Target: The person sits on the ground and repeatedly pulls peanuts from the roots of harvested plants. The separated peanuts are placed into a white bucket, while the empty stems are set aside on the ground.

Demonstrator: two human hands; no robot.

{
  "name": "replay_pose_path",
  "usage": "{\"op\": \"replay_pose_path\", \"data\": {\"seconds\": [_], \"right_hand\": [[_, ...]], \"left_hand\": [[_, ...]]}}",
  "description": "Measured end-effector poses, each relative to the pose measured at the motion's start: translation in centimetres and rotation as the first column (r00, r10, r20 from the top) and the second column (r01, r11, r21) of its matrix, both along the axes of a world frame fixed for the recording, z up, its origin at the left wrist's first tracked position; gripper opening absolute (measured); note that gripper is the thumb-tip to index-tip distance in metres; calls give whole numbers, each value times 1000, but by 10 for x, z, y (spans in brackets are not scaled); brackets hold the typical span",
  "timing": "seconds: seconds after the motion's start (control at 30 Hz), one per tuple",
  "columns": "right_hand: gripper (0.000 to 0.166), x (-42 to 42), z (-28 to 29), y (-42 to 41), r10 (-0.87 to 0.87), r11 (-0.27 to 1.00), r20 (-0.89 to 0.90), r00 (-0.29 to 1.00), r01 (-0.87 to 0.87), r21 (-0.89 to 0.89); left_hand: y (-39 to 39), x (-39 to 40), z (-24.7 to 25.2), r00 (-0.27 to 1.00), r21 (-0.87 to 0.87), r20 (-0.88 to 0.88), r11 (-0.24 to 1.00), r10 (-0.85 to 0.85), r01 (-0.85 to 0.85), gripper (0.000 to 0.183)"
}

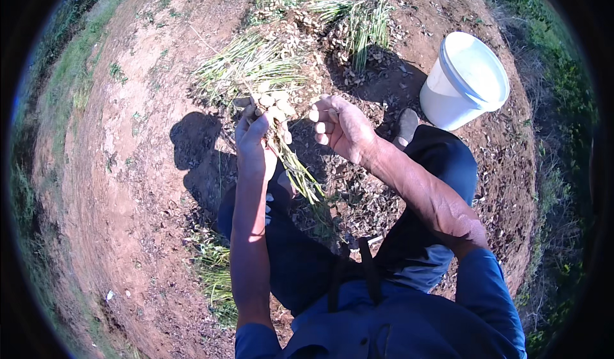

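Note:
My left hand (254, 136) grips a peanut plant (273, 107) near its cluster of pale pods. Its cut green stems (300, 174) hang down towards my lap. To the right of that cluster, my right hand (340, 126) is raised with curled fingers; a gap separates it from the pods, and I cannot tell whether something small is between its fingers. Just beyond both hands, a heap of peanut plants (254, 66) lies on the soil, stems to the left and pods to the right. Farther off lies another bunch of stems with pods (367, 28).
A white plastic bucket (446, 90) stands at the right, beyond my knee; its inside is too bright to read. More green stems (216, 275) lie left of my legs. Dry leaves litter the reddish soil (120, 167). Green plants (566, 85) border the right side.

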State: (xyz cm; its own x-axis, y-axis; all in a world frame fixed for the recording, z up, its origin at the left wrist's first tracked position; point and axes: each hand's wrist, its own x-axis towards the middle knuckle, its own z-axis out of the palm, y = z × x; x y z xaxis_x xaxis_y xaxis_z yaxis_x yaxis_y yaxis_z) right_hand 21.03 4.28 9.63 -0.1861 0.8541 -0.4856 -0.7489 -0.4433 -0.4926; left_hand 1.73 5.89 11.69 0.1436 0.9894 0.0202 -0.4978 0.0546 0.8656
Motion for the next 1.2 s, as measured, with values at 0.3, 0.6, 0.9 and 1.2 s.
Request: {"op": "replay_pose_path", "data": {"seconds": [0.3,0.6,0.9,1.2], "right_hand": [[30,-18,16,15,-64,995,-58,996,68,68],[21,-33,14,19,-104,992,132,986,92,91],[24,-53,2,26,-353,901,204,913,272,339],[39,-53,-3,31,-349,890,394,850,169,423]], "left_hand": [[-8,25,4,977,-134,-128,980,-167,150,33],[-6,25,-13,937,-51,-292,982,-191,184,24],[-10,35,-6,882,-109,-467,994,-62,12,25],[-9,40,-34,904,-30,-427,999,0,-15,13]]}}
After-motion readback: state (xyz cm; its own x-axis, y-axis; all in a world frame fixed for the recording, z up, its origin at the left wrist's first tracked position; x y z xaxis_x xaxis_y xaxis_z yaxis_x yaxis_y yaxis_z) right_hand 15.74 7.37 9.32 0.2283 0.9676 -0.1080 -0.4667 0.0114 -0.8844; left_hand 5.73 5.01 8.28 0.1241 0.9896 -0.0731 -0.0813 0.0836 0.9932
